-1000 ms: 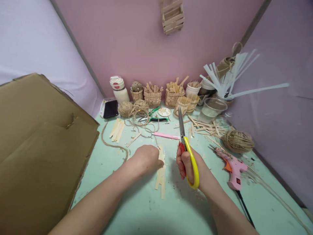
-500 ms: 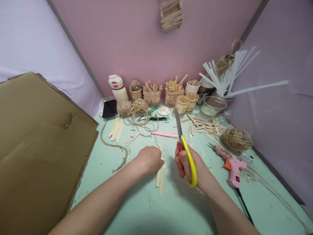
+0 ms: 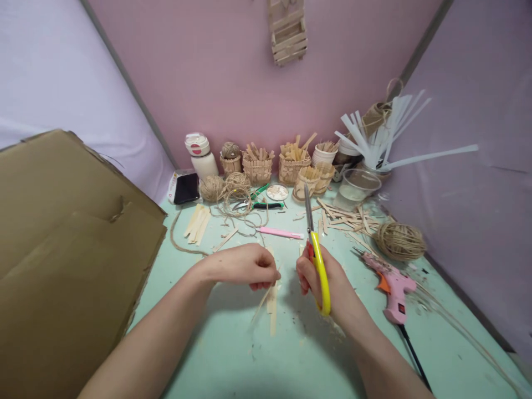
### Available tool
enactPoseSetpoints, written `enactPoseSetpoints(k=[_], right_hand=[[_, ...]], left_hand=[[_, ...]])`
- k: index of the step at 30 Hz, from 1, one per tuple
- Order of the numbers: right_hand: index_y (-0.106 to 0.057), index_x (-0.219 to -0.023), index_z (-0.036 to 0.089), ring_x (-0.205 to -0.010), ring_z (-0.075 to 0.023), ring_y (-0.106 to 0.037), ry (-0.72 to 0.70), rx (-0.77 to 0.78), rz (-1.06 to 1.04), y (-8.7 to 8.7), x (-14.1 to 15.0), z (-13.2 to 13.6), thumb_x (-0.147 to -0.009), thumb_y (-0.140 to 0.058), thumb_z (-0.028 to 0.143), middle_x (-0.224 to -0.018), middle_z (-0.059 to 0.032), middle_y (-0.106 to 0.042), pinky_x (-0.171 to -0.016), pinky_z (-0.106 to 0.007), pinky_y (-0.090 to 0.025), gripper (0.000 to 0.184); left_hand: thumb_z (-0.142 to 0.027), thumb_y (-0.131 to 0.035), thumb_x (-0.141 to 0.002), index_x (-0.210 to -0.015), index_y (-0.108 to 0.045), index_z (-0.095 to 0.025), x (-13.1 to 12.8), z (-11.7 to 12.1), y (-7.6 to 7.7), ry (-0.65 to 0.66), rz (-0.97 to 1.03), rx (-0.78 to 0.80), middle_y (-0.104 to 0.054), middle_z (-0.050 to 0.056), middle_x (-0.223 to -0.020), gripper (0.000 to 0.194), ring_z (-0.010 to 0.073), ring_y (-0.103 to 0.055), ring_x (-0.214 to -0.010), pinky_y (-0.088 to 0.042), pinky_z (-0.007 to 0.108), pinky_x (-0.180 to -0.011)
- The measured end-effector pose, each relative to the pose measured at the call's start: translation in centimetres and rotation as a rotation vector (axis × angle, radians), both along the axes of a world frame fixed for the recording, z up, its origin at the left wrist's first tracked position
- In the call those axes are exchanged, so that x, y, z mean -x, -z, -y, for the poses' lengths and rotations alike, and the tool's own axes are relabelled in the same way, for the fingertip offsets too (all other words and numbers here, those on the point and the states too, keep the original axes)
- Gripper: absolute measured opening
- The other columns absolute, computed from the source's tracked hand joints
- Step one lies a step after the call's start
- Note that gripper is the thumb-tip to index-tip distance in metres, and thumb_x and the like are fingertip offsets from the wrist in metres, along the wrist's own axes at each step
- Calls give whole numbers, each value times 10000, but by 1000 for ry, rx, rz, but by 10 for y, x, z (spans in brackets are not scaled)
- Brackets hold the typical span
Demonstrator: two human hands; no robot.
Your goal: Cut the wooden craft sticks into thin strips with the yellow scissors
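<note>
My right hand (image 3: 332, 282) grips yellow-handled scissors (image 3: 315, 252), their closed blades pointing away from me toward the back of the table. My left hand (image 3: 245, 266) is curled, pinching a thin wooden stick (image 3: 262, 299) that slants down toward the mint-green table (image 3: 233, 354). A couple of other pale wooden sticks (image 3: 273, 311) lie flat just below and between my hands. The two hands are a short gap apart.
A large cardboard sheet (image 3: 62, 249) covers the left. A pink glue gun (image 3: 390, 282) and a twine ball (image 3: 400, 240) lie right. Pink pen (image 3: 280, 233), stick piles (image 3: 197, 221), loose twine (image 3: 233, 191), baskets of sticks (image 3: 295, 160), a phone (image 3: 187, 187) and a plastic cup (image 3: 357, 185) crowd the back.
My left hand has lifted off the sticks on the table and raised one stick in a pinch. My right hand with the scissors has shifted slightly.
</note>
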State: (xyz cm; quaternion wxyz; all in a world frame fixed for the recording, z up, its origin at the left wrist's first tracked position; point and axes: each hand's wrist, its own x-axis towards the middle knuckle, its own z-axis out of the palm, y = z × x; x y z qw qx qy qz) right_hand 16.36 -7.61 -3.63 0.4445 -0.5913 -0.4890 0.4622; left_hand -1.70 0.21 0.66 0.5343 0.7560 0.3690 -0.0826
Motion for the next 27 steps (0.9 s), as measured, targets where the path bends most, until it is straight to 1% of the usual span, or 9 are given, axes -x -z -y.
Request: enactPoseSetpoints(k=[3, 6, 10, 13, 15, 18, 22, 25, 27], right_hand=[[-478, -780, 219, -461, -125, -516, 79, -20, -13, 0, -2, -3, -742, -655, 569, -609, 45, -538, -465, -266, -430, 395], [-514, -814, 204, -440, -119, -492, 59, -7, -98, 0, -3, -4, -739, -675, 540, -595, 39, -541, -435, -258, -401, 380], [-497, -777, 207, -430, -93, -469, 60, -26, -185, 1, -3, -5, -721, -706, 468, -683, 18, -583, -419, -249, -400, 340], [-507, -771, 210, -434, -116, -480, 69, -9, -137, 0, -3, -6, -722, -694, 427, -571, 41, -537, -420, -249, -388, 291], [-495, -756, 216, -431, -117, -476, 106, -8, -127, -2, -2, -6, -722, -681, 410, -550, 52, -516, -423, -250, -384, 271], [-457, -726, 225, -419, -92, -442, 197, -28, -137, -6, -1, -7, -719, -670, 395, -616, 53, -514, -421, -246, -381, 273], [-440, -723, 229, -441, -96, -450, 257, -28, -44, -11, -3, -7, -723, -660, 402, -645, 50, -492, -409, -234, -375, 280], [-439, -737, 232, -418, -103, -445, 222, -34, 56, -8, -3, -5, -714, -696, 461, -580, 64, -482, -392, -231, -352, 345], [-440, -743, 232, -394, -102, -447, 187, -20, 49, -4, -2, -5, -692, -725, 514, -574, 59, -515, -371, -232, -345, 404]], left_hand=[[-302, -558, -792, -723, -631, -175, 0, -1, -4, -4, 150, 286, -604, -18, -667, 161, 96, -567, -617, -481, 206, -622], [-281, -570, -798, -723, -645, -173, -2, 0, 1, 4, 196, 360, -592, -25, -642, 152, 83, -556, -600, -491, 193, -608], [-260, -549, -814, -725, -643, -170, -6, 1, 7, 0, 195, 339, -600, -27, -630, 157, 83, -566, -591, -505, 194, -607], [-286, -549, -827, -757, -654, -172, -6, 1, 7, 2, 189, 311, -622, -21, -660, 170, 88, -584, -613, -504, 189, -601], [-309, -545, -837, -792, -673, -173, -5, 0, 6, 7, 186, 283, -629, -14, -677, 191, 91, -587, -629, -501, 184, -595], [-335, -542, -842, -818, -689, -170, 0, -3, 2, -1, 169, 228, -639, -2, -692, 222, 100, -589, -647, -502, 187, -599], [-374, -537, -839, -792, -675, -165, 7, -8, -8, -99, 133, 81, -659, 12, -739, 256, 108, -592, -666, -497, 194, -608], [-419, -538, -831, -776, -655, -164, 9, -9, -14, -196, 140, 0, -650, 12, -783, 286, 104, -582, -668, -494, 200, -620], [-421, -548, -825, -793, -643, -167, 7, -8, -13, -220, 172, 11, -636, 6, -788, 273, 101, -579, -664, -496, 206, -627]])
